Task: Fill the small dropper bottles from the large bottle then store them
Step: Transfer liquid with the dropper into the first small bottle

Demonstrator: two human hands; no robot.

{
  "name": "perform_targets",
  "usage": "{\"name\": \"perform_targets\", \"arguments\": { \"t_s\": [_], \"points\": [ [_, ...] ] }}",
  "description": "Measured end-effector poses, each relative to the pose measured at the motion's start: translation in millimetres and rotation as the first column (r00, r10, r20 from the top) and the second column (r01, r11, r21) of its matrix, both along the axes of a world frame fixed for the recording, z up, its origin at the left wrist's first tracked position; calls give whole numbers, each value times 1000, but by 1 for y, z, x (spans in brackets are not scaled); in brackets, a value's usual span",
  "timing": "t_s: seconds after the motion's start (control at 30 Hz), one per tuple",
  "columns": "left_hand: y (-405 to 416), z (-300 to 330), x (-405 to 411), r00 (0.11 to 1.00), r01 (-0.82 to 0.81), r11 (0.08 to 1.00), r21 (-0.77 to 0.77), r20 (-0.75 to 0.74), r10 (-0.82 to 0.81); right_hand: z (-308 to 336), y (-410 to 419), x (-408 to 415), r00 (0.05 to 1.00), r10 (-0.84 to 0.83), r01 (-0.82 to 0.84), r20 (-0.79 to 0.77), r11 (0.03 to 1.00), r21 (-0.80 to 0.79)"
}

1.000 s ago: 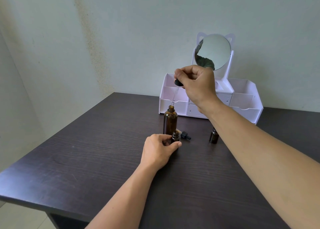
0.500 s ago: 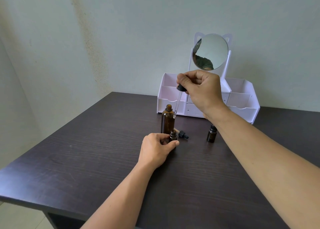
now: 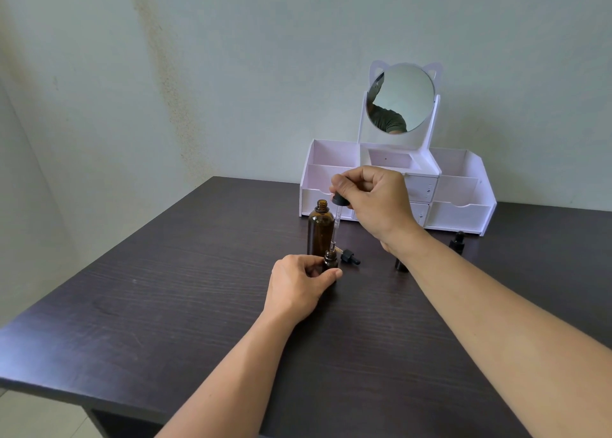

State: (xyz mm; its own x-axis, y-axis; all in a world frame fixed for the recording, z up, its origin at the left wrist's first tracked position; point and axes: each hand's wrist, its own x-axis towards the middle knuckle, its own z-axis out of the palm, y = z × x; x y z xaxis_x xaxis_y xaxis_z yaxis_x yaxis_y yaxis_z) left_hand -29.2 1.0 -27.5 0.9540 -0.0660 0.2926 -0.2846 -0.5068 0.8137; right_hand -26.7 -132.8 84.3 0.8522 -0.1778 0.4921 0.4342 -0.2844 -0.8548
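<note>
The right hand (image 3: 374, 202), its grip pinching the dropper (image 3: 337, 219) bulb, has carried the pipette from the big bottle (image 3: 320, 229) down to the vial (image 3: 330, 259) at 5 o'clock of it, gripped on the bench (image 3: 165, 305) by the left hand (image 3: 298, 285), so filling seems imminent.

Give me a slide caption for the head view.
Right hand lowers a dropper into the small bottle gripped by the left hand, beside the open large bottle.
</note>
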Motion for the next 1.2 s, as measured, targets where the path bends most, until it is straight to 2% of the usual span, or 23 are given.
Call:
{"name": "perform_targets", "arguments": {
  "t_s": [0.97,1.2],
  "points": [
    [1,1,-1,1000,4,1000,13,-9,-4,0,2,-6,999,47,-47,12,997,-58],
    [1,0,-1,1000,-5,1000,5,2,5,23,1,1,997,7,-13,82,997,77]
  ]
}}
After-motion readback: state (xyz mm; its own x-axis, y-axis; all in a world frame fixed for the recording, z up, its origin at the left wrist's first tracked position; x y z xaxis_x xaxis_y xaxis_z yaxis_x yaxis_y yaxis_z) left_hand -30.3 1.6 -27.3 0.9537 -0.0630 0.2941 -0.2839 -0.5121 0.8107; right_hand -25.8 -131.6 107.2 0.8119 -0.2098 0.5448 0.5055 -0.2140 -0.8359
